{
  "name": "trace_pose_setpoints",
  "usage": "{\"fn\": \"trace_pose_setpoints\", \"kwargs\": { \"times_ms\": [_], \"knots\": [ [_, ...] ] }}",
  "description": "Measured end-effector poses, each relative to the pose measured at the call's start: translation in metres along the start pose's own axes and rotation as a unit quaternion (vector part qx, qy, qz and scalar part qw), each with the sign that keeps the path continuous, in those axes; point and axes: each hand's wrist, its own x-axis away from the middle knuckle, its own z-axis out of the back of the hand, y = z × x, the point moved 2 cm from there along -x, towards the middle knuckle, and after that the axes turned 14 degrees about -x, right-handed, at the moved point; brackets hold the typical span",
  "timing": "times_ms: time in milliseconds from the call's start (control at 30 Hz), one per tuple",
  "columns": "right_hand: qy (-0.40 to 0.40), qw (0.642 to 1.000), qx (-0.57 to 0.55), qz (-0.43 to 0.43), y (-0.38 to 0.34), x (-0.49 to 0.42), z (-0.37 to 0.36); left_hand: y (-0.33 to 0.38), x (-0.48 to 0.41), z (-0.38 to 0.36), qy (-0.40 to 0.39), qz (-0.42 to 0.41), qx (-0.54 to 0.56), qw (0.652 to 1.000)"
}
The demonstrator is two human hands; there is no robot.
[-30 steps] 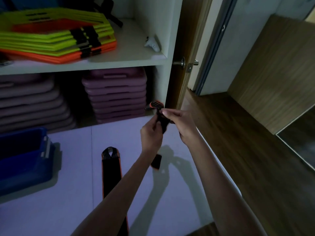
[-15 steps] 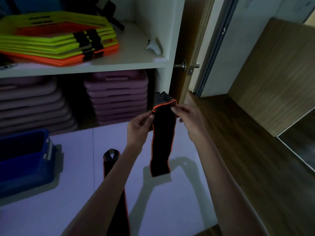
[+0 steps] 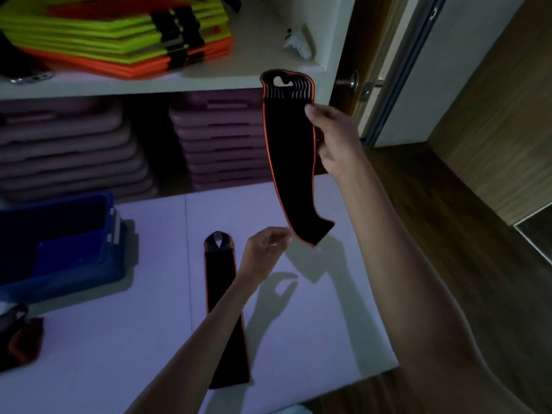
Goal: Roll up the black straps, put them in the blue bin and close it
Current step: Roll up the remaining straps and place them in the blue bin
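A black strap (image 3: 291,156) with orange edging hangs upright in the air above the white surface (image 3: 119,339). My right hand (image 3: 334,135) grips its right edge near the looped top. My left hand (image 3: 264,248) is lower, with pinched fingertips at the strap's bottom left edge. A second black strap (image 3: 222,297) lies flat and unrolled on the surface, partly under my left forearm. The blue bin (image 3: 74,249) stands open at the left. A dark black-and-orange bundle (image 3: 19,334) lies at the surface's left edge; I cannot tell what it is.
Behind are shelves with a neon yellow and orange stack (image 3: 119,34), a small white object (image 3: 298,44) and pink stacked pads (image 3: 221,138). A door handle (image 3: 354,82) is on the right. The surface ends at the right above a wooden floor (image 3: 448,264).
The strap, bunched between both hands a second ago, now hangs stretched out. My right hand has risen with its top, and my left hand has slid down to its lower end.
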Motion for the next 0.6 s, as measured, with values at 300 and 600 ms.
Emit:
{"fn": "trace_pose_setpoints", "kwargs": {
  "times_ms": [300,600],
  "knots": [
    [-0.078,0.996,-0.019,-0.044,0.04,-0.003,-0.038,0.024,-0.032,0.092,0.19,-0.067,-0.051,0.978],
    [-0.133,0.99,-0.031,-0.046,0.045,0.006,-0.07,0.029,-0.043,0.12,0.117,-0.039,-0.069,0.99]
  ]
}}
